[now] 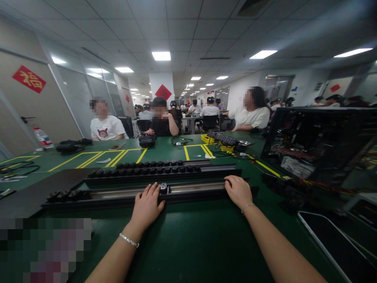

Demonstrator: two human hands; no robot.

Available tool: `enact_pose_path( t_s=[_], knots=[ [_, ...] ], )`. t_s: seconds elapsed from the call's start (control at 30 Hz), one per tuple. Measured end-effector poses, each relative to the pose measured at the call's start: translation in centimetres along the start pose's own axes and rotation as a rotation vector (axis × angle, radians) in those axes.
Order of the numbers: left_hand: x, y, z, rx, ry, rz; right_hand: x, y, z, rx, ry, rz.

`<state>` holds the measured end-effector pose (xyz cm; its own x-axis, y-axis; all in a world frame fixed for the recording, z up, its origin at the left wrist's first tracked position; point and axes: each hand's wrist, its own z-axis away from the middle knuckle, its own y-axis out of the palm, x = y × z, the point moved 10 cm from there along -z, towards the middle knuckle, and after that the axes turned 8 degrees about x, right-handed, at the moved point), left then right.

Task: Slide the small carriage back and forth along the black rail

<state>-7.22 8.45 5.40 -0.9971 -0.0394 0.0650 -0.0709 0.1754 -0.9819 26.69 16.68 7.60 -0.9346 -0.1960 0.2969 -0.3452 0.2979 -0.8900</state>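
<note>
A long black rail (197, 188) with a shiny metallic channel lies across the green table in front of me. My left hand (148, 202) rests over its middle, fingers stretched out and slightly apart, just left of a small black block (163, 188) with pale marks on its face. At the rail's right end, my right hand (239, 192) is closed over the edge with bent fingers; its fingertips are partly hidden. Several dark blocks (66, 195) sit at the rail's left end. Behind it lies a second black rail (147, 171) carrying a row of round black pieces.
An open black computer case (318, 145) stands at the right, with a phone-like slab (335, 243) nearer me. Farther back are a yellow tray (207, 138), a black pouch (147, 141) and cables. Several people sit beyond the table. A bottle (43, 137) stands far left.
</note>
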Motion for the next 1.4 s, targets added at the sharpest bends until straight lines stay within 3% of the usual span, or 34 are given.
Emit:
enact_pose_path(
  t_s=[0.3,0.67,1.0,1.4],
  knots=[
    [-0.1,-0.3,0.1,-0.014,-0.012,-0.008,0.2,-0.1,0.0,-0.012,-0.018,0.008],
    [-1.0,-0.4,0.5,-0.171,0.095,0.04,0.0,0.0,0.0,0.002,-0.012,-0.011],
    [-1.0,-0.8,0.3,-0.09,0.072,0.081,-0.1,0.1,0.0,-0.007,0.0,-0.009],
    [-1.8,-0.5,0.1,-0.106,0.125,0.078,0.0,0.0,0.1,-0.025,-0.001,0.005]
  ],
)
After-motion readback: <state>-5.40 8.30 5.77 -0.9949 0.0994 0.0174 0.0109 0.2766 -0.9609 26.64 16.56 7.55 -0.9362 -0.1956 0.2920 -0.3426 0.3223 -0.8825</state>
